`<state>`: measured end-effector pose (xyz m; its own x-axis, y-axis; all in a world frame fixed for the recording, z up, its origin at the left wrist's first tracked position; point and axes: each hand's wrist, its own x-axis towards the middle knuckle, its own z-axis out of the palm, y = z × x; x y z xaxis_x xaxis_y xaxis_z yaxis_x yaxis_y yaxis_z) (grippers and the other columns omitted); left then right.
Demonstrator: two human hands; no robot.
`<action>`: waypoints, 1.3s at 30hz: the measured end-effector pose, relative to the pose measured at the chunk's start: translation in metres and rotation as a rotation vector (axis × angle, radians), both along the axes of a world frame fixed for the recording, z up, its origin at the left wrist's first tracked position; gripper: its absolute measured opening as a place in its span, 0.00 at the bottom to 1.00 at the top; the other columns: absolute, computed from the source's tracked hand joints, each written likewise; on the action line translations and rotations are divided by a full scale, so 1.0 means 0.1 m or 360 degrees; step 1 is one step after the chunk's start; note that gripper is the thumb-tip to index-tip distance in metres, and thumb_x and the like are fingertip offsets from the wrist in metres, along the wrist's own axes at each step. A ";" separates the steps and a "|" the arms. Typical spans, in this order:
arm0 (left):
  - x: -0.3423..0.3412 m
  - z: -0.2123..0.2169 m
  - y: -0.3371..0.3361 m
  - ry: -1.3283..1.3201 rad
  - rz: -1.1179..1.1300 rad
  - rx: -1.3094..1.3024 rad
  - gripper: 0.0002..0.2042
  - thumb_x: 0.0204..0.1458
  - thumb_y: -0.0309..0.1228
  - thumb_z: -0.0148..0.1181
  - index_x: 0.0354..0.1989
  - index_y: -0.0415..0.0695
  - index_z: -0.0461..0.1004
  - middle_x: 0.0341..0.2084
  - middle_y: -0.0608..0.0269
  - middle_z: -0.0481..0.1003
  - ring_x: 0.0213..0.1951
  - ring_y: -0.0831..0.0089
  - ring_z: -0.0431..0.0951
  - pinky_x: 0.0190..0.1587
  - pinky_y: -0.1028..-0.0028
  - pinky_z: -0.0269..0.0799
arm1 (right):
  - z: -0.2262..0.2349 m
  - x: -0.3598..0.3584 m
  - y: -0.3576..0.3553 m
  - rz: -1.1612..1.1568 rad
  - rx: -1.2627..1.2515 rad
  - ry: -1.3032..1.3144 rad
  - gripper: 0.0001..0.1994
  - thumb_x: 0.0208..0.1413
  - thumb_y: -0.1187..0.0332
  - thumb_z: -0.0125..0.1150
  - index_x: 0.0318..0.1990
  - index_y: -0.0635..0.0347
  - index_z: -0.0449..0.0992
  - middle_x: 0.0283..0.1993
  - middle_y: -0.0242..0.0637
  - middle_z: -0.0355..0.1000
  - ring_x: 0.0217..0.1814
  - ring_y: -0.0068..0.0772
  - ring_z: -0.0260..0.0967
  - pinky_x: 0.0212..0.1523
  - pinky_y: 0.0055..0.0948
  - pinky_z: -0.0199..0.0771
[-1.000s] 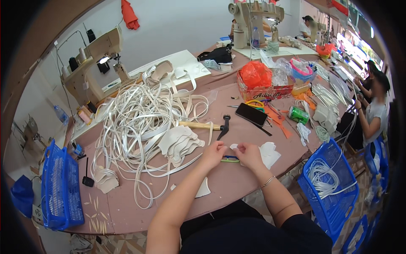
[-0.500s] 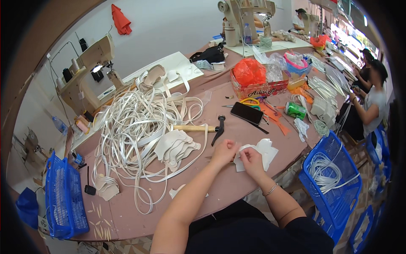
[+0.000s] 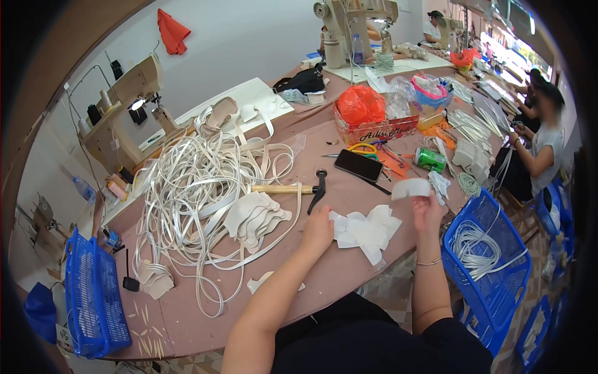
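Note:
My right hand [image 3: 428, 210] is raised over the table's right edge and grips a small white cut piece [image 3: 410, 188] between its fingertips. My left hand [image 3: 318, 227] rests on the brown table [image 3: 205, 315], its fingers curled against the left edge of a pile of white cut pieces [image 3: 366, 228]. Just beyond my left hand lies a hammer [image 3: 293, 189] with a wooden handle and a black head. A stack of cream shaped pieces [image 3: 255, 216] sits to the left of it.
A big tangle of white strips [image 3: 199, 181] covers the table's left half. A black phone [image 3: 358, 165], scissors [image 3: 361, 149], a green can [image 3: 430, 159] and a box with an orange bag [image 3: 367, 115] lie beyond. Blue baskets [image 3: 93, 299] [image 3: 486, 249] flank the table. A seated person [image 3: 542, 149] works at right.
My hands were together over the white pile. The right hand has since lifted away to the right with one white piece; the left stays by the pile.

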<state>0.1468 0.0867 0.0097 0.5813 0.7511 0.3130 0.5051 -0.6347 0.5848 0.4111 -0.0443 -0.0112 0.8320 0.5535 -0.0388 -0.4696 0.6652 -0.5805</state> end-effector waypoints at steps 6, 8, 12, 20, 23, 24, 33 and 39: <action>-0.02 0.13 -0.05 -0.0103 -0.0115 0.0676 0.15 0.48 0.28 0.53 0.46 0.39 0.66 0.41 0.47 0.69 0.37 0.55 0.73 0.40 0.63 0.69 | 0.60 -0.28 -0.05 0.0074 0.0062 -0.0428 0.08 0.59 0.68 0.45 0.41 0.63 0.64 0.43 0.42 0.67 0.45 0.31 0.67 0.47 0.31 0.71; -0.09 0.39 -0.18 -0.0296 -0.0212 0.0288 0.15 0.50 0.30 0.52 0.46 0.38 0.65 0.42 0.50 0.69 0.38 0.57 0.72 0.42 0.62 0.69 | 0.79 -0.78 0.01 0.0128 -0.0123 -0.0671 0.03 0.58 0.73 0.44 0.36 0.61 0.64 0.40 0.40 0.69 0.42 0.31 0.68 0.43 0.30 0.71; -0.46 0.76 -0.46 -0.1283 -0.0514 -0.2311 0.14 0.54 0.29 0.50 0.49 0.41 0.64 0.40 0.60 0.70 0.37 0.75 0.74 0.40 0.75 0.72 | 0.89 -1.51 0.00 0.0399 -0.0181 -0.2716 0.03 0.47 0.75 0.56 0.30 0.63 0.70 0.38 0.43 0.69 0.48 0.42 0.66 0.45 0.32 0.67; -1.29 0.54 -0.91 -0.1006 -0.0048 -0.1552 0.17 0.54 0.28 0.50 0.52 0.39 0.62 0.39 0.60 0.72 0.36 0.76 0.76 0.36 0.79 0.72 | 0.67 -2.27 0.07 0.1288 -0.0353 -0.1116 0.13 0.48 0.75 0.59 0.42 0.64 0.68 0.40 0.36 0.69 0.45 0.25 0.66 0.44 0.24 0.67; -1.46 0.73 -1.13 -0.0821 -0.0089 -0.1254 0.23 0.50 0.30 0.57 0.55 0.40 0.60 0.42 0.59 0.71 0.40 0.72 0.75 0.40 0.76 0.72 | 0.66 -2.30 0.12 0.1295 -0.0355 -0.1074 0.11 0.51 0.75 0.56 0.43 0.65 0.68 0.39 0.35 0.70 0.42 0.23 0.67 0.43 0.22 0.68; -1.62 0.59 -0.99 -0.0437 0.0117 -0.0621 0.31 0.43 0.32 0.64 0.57 0.41 0.58 0.45 0.58 0.70 0.44 0.68 0.73 0.45 0.71 0.69 | 0.64 -2.20 0.16 0.1241 -0.0373 -0.1123 0.11 0.52 0.75 0.54 0.43 0.65 0.68 0.38 0.34 0.71 0.39 0.23 0.69 0.42 0.22 0.69; -2.03 0.53 -0.33 0.0480 -0.0211 -0.0955 0.38 0.34 0.31 0.68 0.58 0.42 0.57 0.42 0.59 0.70 0.41 0.68 0.72 0.46 0.72 0.67 | 0.79 -2.22 0.13 0.1627 -0.0469 -0.0849 0.13 0.51 0.76 0.56 0.45 0.65 0.67 0.38 0.35 0.71 0.37 0.23 0.71 0.36 0.22 0.72; -1.84 0.65 -0.54 -0.0907 -0.0065 -0.1374 0.31 0.41 0.16 0.60 0.55 0.35 0.56 0.43 0.56 0.69 0.42 0.74 0.72 0.45 0.77 0.69 | 0.80 -2.48 0.10 0.1611 -0.0278 -0.0930 0.16 0.50 0.80 0.56 0.47 0.68 0.63 0.43 0.39 0.69 0.41 0.24 0.70 0.41 0.23 0.72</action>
<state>-0.0369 0.0328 0.0751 0.5458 0.8335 -0.0860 -0.0017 0.1038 0.9946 0.1632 -0.0339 0.0687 -0.0658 0.9959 0.0615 -0.3703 0.0328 -0.9283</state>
